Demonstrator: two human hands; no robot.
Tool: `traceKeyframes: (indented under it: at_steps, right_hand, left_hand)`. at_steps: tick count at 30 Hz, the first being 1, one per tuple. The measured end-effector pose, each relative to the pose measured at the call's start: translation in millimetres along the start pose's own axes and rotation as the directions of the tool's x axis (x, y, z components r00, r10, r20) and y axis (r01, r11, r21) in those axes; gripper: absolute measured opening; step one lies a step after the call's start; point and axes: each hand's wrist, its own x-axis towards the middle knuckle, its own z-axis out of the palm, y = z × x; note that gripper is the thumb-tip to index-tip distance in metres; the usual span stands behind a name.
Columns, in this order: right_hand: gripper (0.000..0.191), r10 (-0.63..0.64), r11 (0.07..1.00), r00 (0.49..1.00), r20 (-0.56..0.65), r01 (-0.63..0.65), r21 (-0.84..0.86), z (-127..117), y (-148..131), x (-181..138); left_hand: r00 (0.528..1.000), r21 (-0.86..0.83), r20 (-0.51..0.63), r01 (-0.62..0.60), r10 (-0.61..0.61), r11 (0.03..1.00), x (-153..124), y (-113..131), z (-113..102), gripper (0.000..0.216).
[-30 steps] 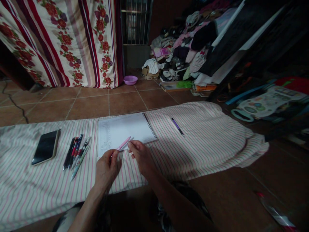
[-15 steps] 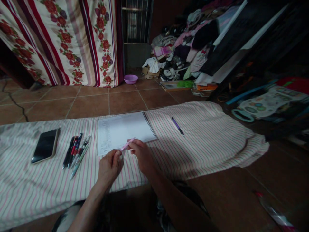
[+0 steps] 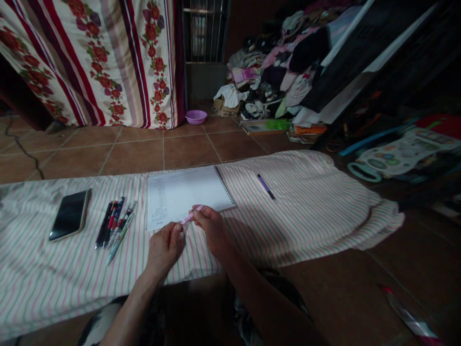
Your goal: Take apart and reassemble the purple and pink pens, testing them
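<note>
Brown tiled floor (image 3: 140, 154) runs behind and lower right. Striped cloth (image 3: 313, 216) spans the middle of the frame, left edge to right of centre, wrinkled at its right end. Floral curtain (image 3: 126, 62) hangs upper left; clothes pile (image 3: 277, 72) heaped upper right of centre. Spiral notebook (image 3: 187, 187) lies open mid-frame on the cloth, coil on its right side, print or writing along its left part. Left hand (image 3: 163, 250) is below the notebook, thumb and fingers pinched on the lower end of the pink pen (image 3: 187, 219). Right hand (image 3: 212, 230) sits just right of it, fingers closed round the pen's upper end. Hands near each other, pen bridging the gap at the notebook's near edge, lower centre. Phone (image 3: 69, 215) flat at left, screen dark. Purple basin (image 3: 196, 117) on the floor, upper centre. Pen cluster (image 3: 111, 223) between phone and notebook, tips toward the bottom. Single purple pen (image 3: 266, 188) right of the notebook, lying diagonally.
</note>
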Motion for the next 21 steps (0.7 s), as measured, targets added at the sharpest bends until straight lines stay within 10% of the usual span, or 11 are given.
traceKeyframes:
  at_steps: [10,21]
  right_hand:
    - [0.022,0.027,0.984,0.999,0.021,-0.023,-0.179,-1.6,2.1,-3.7]
    - [0.023,0.114,0.993,0.991,0.073,-0.114,-0.003,0.7,-6.7,-8.6]
  left_hand:
    - [0.999,0.049,-0.038,-0.016,0.017,0.999,-0.5,-0.2,1.6,0.032]
    - [0.999,0.042,-0.049,-0.022,0.024,0.999,-0.7,-4.6,1.7,0.033]
